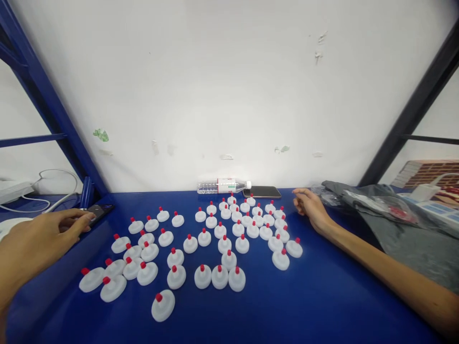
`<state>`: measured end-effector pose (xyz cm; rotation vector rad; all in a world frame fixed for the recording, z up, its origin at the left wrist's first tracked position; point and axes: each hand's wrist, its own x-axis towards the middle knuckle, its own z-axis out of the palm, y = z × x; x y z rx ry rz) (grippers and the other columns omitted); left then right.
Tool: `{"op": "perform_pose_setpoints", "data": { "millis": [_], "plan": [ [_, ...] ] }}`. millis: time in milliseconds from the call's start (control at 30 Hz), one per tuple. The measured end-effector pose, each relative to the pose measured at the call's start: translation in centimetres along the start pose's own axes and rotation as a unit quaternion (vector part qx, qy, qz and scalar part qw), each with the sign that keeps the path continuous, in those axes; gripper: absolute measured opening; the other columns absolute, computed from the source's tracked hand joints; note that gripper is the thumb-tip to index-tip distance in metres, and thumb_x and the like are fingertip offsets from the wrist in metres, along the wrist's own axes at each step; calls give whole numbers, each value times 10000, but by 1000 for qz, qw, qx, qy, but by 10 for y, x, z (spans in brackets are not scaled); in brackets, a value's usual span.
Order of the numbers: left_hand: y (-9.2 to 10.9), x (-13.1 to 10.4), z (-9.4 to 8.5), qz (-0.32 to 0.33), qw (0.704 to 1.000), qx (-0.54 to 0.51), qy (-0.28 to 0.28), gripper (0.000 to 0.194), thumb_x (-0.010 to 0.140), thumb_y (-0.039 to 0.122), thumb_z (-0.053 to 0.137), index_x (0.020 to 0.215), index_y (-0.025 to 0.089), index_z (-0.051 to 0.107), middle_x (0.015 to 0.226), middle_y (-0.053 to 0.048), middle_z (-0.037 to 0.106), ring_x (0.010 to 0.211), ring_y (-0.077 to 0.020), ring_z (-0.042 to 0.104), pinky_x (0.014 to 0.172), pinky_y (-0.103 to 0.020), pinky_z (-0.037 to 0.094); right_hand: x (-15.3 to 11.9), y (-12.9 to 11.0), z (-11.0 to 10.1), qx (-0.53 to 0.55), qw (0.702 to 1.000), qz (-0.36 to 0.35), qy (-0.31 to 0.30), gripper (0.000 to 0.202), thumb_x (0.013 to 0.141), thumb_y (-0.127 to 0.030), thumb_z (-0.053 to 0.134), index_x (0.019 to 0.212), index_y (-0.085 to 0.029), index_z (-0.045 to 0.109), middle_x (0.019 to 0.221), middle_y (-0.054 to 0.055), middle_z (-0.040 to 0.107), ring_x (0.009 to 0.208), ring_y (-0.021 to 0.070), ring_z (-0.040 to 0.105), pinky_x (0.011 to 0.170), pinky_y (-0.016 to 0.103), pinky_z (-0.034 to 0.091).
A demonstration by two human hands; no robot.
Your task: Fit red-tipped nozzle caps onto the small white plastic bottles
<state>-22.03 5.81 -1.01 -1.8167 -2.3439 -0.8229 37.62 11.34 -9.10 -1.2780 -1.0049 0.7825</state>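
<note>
Many white round discs with red tips [202, 277] are spread over a blue table [272, 306], red tips upward. At the far left, my left hand [59, 231] has its fingers bent and its thumb and fingertips together at the near edge of a dark phone [102, 210]. My right hand [310, 208] rests on its side at the table's back right, fingers loosely curled in, with nothing visible in them. The nearest discs lie just left of it. Neither hand touches a disc.
A clear bottle [225, 186] lies along the white wall, beside a second dark phone [265, 192]. Grey plastic bags [405, 234] cover the right side, near a white plug [425, 192]. White cables [59, 203] lie at the left. Frame posts [62, 110] rise at both sides.
</note>
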Motion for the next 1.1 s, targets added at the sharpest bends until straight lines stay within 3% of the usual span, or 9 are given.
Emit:
{"op": "perform_pose_setpoints", "data": {
  "millis": [67, 200, 367, 533, 900, 1100],
  "plan": [
    [14, -8, 3, -28, 998, 44, -18, 312, 810, 544, 584, 869, 272, 725, 532, 68, 672, 618, -266, 662, 590, -282, 385, 0, 2, 0, -11, 1000, -3, -6, 273, 702, -341, 631, 937, -222, 558, 541, -66, 519, 433, 101, 401, 410, 223, 274],
    [28, -23, 9, -43, 998, 2, -49, 390, 830, 608, 517, 875, 266, 699, 533, 65, 678, 529, -239, 681, 460, -270, 399, 0, 4, -1, -28, 999, -7, -17, 275, 721, -355, 629, 954, -222, 569, 535, -67, 510, 431, 102, 395, 411, 225, 275],
    [27, -37, 21, -101, 992, -35, -66, 489, 831, 658, 462, 923, 223, 665, 541, 28, 659, 455, -255, 670, 381, -293, 453, -1, 4, 0, -46, 998, -13, -29, 279, 724, -368, 639, 951, -217, 583, 530, -66, 504, 437, 104, 395, 412, 227, 283],
    [25, -44, 31, -117, 992, -33, -19, 534, 826, 719, 450, 886, 217, 622, 433, 42, 597, 306, -234, 595, 342, -292, 423, -4, 0, 2, -66, 997, -16, -36, 250, 735, -369, 623, 925, -211, 589, 528, -62, 509, 429, 100, 392, 416, 227, 277],
    [22, -40, 32, -133, 989, -61, -32, 474, 817, 678, 509, 870, 222, 630, 350, 63, 530, 262, -231, 562, 299, -280, 406, -3, 3, 1, -97, 994, -18, -51, 256, 764, -384, 602, 951, -210, 606, 532, -60, 518, 430, 109, 414, 428, 233, 286],
    [20, -37, 27, -151, 982, -80, -85, 464, 785, 636, 564, 932, 201, 630, 379, 41, 560, 314, -255, 605, 319, -281, 425, -3, 3, 1, -105, 993, -19, -57, 253, 780, -400, 603, 952, -215, 608, 541, -59, 520, 441, 109, 421, 440, 238, 289]
  ]
}}
